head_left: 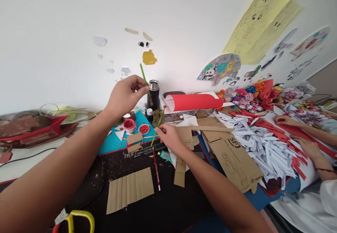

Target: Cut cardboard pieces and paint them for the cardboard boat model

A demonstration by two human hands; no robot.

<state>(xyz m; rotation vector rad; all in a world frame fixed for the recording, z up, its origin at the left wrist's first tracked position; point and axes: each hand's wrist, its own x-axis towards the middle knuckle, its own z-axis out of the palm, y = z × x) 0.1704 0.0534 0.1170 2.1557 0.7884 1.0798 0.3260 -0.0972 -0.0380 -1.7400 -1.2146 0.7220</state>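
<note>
My left hand (pixel 129 94) is raised in front of the wall, its fingers pinching a slim green-handled paintbrush (pixel 143 72) that points upward. The lower end of that brush passes in front of a black thermos (pixel 153 97) and is hard to make out. Lower and to the right, my right hand (pixel 170 137) pinches a second green-handled paintbrush (pixel 153 140). Its green end slants down toward the table, and its brownish tip is up beside a murky glass jar (pixel 158 117). Left of the jar are an open pot of red paint (pixel 130 124) and its red-smeared lid (pixel 144 129).
Corrugated cardboard (pixel 131 190) and a red pencil (pixel 156 169) lie on the black tabletop, with yellow-handled scissors (pixel 80 217) at the near edge. A red paper roll (pixel 195 102) lies behind. Flattened boxes (pixel 231 159), white paper strips (pixel 260 148) and another person's hands (pixel 306 147) are rightward.
</note>
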